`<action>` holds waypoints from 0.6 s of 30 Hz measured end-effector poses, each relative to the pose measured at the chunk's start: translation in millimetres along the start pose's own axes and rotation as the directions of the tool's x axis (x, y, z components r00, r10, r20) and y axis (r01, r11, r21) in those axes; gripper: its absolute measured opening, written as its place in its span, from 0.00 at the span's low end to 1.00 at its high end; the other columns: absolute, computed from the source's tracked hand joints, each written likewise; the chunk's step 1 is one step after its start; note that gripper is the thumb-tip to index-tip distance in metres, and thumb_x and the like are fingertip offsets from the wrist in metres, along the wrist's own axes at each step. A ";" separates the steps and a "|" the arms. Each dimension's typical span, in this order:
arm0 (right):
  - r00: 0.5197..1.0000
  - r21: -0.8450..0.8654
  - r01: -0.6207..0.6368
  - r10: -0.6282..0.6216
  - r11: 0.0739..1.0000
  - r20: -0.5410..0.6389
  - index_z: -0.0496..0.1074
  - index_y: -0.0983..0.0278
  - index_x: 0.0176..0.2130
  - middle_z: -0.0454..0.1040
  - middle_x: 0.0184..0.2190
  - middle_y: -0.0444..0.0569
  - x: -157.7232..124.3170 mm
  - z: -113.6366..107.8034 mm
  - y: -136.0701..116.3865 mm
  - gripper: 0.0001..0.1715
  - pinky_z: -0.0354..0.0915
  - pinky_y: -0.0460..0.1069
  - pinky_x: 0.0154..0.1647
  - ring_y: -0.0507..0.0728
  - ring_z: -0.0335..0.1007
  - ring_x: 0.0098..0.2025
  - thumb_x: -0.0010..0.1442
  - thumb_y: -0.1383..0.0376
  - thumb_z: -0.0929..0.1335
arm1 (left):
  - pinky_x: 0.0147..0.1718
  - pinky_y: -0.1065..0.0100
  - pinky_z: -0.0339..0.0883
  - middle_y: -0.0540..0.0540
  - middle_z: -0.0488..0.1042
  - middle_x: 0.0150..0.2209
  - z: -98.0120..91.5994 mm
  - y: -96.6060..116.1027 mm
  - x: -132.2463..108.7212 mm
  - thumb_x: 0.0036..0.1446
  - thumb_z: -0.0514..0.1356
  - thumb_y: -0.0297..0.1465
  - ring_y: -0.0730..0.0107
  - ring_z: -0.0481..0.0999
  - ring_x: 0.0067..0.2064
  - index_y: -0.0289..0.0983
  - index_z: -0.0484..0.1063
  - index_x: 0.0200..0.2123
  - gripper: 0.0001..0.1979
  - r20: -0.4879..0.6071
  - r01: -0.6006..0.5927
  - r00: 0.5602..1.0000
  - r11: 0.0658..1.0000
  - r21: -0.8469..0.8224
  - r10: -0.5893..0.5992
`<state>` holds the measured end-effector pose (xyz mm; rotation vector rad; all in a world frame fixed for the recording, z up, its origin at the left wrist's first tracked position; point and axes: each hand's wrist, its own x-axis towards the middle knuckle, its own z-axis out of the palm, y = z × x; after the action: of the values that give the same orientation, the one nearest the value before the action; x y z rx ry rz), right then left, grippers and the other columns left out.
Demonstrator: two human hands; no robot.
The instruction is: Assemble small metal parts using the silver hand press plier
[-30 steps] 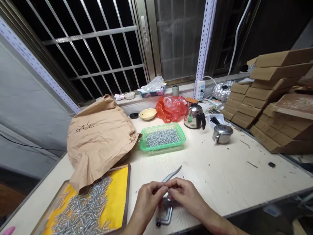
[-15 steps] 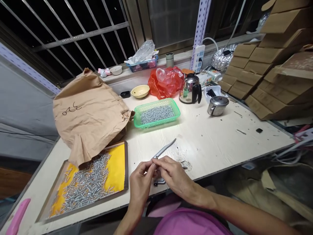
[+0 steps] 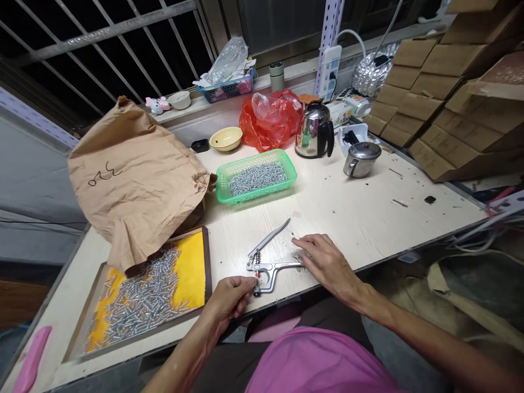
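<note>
A metal hand-press tool (image 3: 268, 256) lies on the pale wooden table (image 3: 356, 218), its long handles pointing up and right. My left hand (image 3: 231, 295) is closed in a pinch at the tool's jaw near the table's front edge, holding a small part I cannot make out. My right hand (image 3: 319, 259) rests on the table over the tool's lower handle, fingers stretched and slightly curled over a patch of tiny bits. A yellow-lined tray (image 3: 151, 295) of several small metal pins sits to the left of my left hand.
A green basket (image 3: 256, 177) of metal pins stands mid-table. A crumpled brown paper bag (image 3: 135, 174) overlaps the tray. Behind are a yellow bowl (image 3: 225, 138), red plastic bag (image 3: 270, 117), steel kettle (image 3: 314, 131) and steel pot (image 3: 361, 159). Cardboard boxes (image 3: 442, 109) are stacked at the right.
My hands, which were pinched together over the tool, have separated: the left dropped to the tool's jaw, the right moved right onto the table. The view tilted downward.
</note>
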<state>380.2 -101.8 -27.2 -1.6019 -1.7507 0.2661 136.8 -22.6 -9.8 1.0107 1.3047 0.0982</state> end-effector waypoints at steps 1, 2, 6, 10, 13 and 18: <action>1.000 -0.009 0.004 -0.004 1.000 0.008 0.65 0.62 0.55 0.67 0.44 0.53 -1.6 -0.1 0.0 0.22 0.65 0.56 0.48 0.59 0.62 0.47 0.62 0.72 0.61 | 0.11 0.75 0.36 0.58 0.57 0.09 0.1 -0.2 1.9 0.40 0.65 0.49 0.84 0.49 0.11 0.36 0.63 0.21 0.23 0.003 0.012 1.000 1.000 0.000 -0.012; 1.000 -0.014 0.009 -0.009 1.000 0.016 0.65 0.63 0.55 0.67 0.44 0.54 -3.1 0.5 -0.5 0.22 0.65 0.56 0.48 0.59 0.62 0.47 0.62 0.72 0.61 | 0.11 0.75 0.36 0.58 0.57 0.09 0.3 -0.4 3.7 0.40 0.65 0.49 0.84 0.49 0.11 0.36 0.63 0.20 0.23 0.007 0.023 1.000 1.000 0.001 -0.023; 0.998 -0.023 0.024 -0.022 0.999 0.054 0.65 0.63 0.55 0.68 0.45 0.53 -7.8 7.4 -3.8 0.22 0.64 0.55 0.48 0.59 0.62 0.47 0.61 0.73 0.61 | 0.11 0.75 0.36 0.57 0.58 0.08 1.2 -1.7 7.9 0.39 0.65 0.50 0.84 0.50 0.10 0.36 0.62 0.20 0.24 0.011 0.052 0.999 0.999 0.006 -0.052; 0.995 -0.055 0.055 -0.050 0.997 0.085 0.65 0.62 0.55 0.69 0.44 0.53 -12.0 14.0 -5.3 0.23 0.64 0.55 0.47 0.59 0.62 0.47 0.59 0.71 0.64 | 0.11 0.75 0.36 0.57 0.58 0.07 1.2 0.2 8.4 0.37 0.66 0.51 0.84 0.50 0.09 0.36 0.63 0.20 0.24 0.012 0.074 0.997 0.997 0.032 -0.075; 0.992 -0.074 0.079 -0.071 0.994 0.107 0.65 0.62 0.54 0.69 0.45 0.53 -13.1 13.5 -6.3 0.22 0.62 0.55 0.47 0.59 0.62 0.47 0.59 0.70 0.65 | 0.10 0.76 0.36 0.58 0.59 0.08 0.3 5.2 8.3 0.34 0.67 0.51 0.84 0.51 0.09 0.35 0.65 0.22 0.25 0.023 0.104 0.994 0.993 0.050 -0.105; 0.974 -0.088 0.129 -0.109 0.988 0.200 0.67 0.60 0.53 0.70 0.43 0.52 -11.0 10.7 -8.2 0.21 0.60 0.55 0.46 0.60 0.61 0.46 0.59 0.67 0.66 | 0.10 0.76 0.39 0.58 0.61 0.10 -2.4 14.7 10.4 0.32 0.67 0.50 0.84 0.53 0.10 0.33 0.69 0.24 0.26 0.047 0.117 0.991 0.987 0.112 -0.123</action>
<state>366.5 -110.2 -33.9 -1.5776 -2.0313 0.2886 145.0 -6.5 -7.6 1.0177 1.3303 -0.0930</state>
